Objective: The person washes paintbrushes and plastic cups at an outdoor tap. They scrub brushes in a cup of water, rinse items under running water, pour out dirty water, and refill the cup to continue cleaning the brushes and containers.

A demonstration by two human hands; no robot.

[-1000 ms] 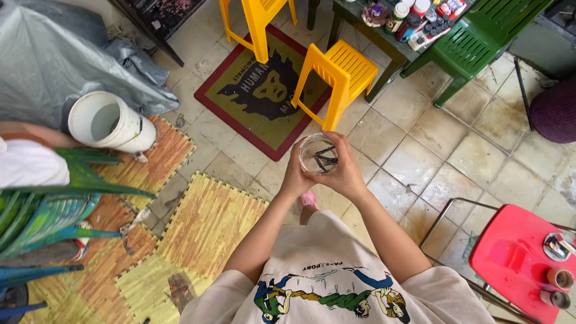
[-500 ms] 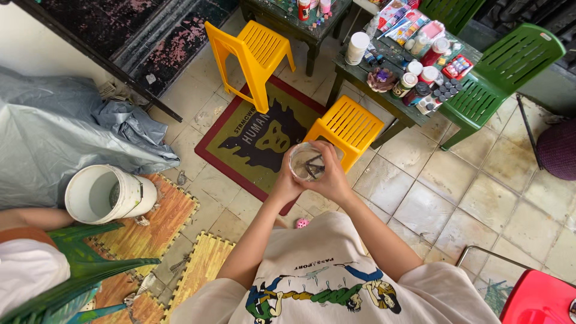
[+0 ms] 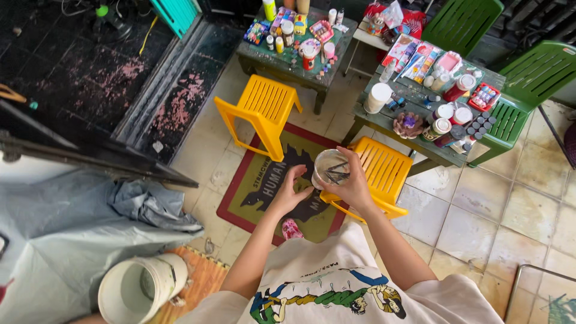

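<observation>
The right hand (image 3: 354, 186) wraps a clear cup (image 3: 331, 168) at chest height, above a yellow stool (image 3: 375, 174). The left hand (image 3: 289, 195), fingers curled, sits beside its base; contact is unclear. Dark sticks inside are hard to identify.

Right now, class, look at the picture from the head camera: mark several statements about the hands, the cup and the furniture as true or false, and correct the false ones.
1. The right hand holds a clear round plastic cup. True.
2. The cup holds thin dark sticks. True.
3. The left hand rests on the white plastic bucket. False: it is beside the cup, far from the bucket.
4. Both plastic stools are green. False: they are yellow; the chairs are green.
5. The low tables hold many small paint jars and craft supplies. True.
</observation>
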